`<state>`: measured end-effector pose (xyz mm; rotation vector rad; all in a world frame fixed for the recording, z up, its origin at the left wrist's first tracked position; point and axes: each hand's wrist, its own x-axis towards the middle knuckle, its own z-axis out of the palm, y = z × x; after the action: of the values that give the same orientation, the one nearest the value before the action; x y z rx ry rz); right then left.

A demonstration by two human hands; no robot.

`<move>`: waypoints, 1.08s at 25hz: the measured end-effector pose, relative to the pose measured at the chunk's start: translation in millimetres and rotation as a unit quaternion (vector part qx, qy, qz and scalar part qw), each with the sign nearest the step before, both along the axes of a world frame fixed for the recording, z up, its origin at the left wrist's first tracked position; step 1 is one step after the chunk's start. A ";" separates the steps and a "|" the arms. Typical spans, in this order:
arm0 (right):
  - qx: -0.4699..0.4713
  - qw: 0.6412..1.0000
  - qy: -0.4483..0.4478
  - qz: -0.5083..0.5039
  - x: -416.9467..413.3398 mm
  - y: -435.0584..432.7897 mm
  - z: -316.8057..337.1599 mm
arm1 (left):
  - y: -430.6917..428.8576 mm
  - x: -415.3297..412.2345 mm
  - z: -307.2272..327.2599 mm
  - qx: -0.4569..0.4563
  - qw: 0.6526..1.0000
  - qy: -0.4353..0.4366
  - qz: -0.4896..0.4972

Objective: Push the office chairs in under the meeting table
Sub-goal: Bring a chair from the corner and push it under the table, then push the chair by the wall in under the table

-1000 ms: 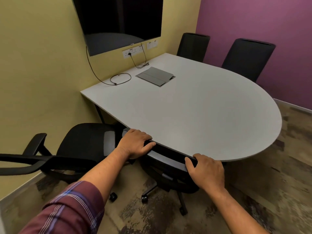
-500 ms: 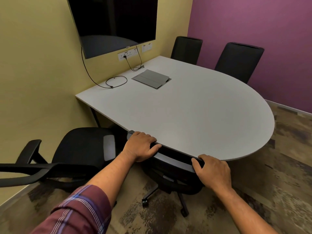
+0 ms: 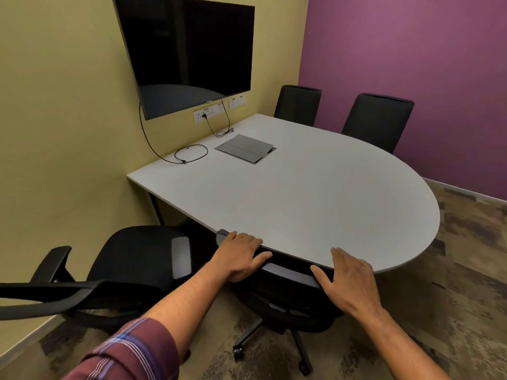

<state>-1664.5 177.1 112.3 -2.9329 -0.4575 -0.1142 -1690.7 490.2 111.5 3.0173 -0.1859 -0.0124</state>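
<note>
Right now my left hand lies palm down on the top of the chair back, fingers curled over its far side and thumb stretched along the near side, so it grips the chair. My right hand is off the chair back, just above it, fingers loose and spread with the tips over the near edge of the table; it grasps nothing. Both forearms reach forward from the bottom of the view, the left one coming out of a rolled-up plaid sleeve. That chair is tucked in at the table's near edge, its back against the edge; the seat is hidden under the tabletop and only part of the wheeled base shows. A second chair stands at the near left corner, not pushed in, its back cut off by the left side of the view. Two more chairs stand along the far edge, only their backs visible.
</note>
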 end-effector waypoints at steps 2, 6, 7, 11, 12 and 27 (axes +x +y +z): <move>0.001 1.000 0.008 0.014 -5.5 15.6 5.2 | 7.1 -13.9 4.4 -0.010 1.000 -0.007 -0.005; 0.024 0.998 -0.003 0.061 -9.7 61.8 15.6 | 42.3 -39.7 22.5 -0.019 0.998 -0.021 0.049; 0.029 0.997 -0.006 0.075 -9.7 76.5 17.6 | 55.8 -46.7 27.9 -0.015 0.997 -0.026 0.067; 0.044 0.990 -0.018 0.134 -2.6 140.5 25.1 | 108.6 -69.4 42.0 0.009 0.991 -0.055 0.118; 0.047 0.987 -0.022 0.153 0.3 160.4 27.0 | 122.5 -75.6 43.7 0.012 0.989 -0.064 0.134; 0.073 0.925 -0.013 0.373 -12.1 419.4 27.6 | 309.0 -167.2 62.9 0.069 0.941 -0.027 0.330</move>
<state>-1676.6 596.5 139.9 -2.4117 -1.4462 -0.0788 -1857.9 799.3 174.5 3.0490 0.8560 0.1226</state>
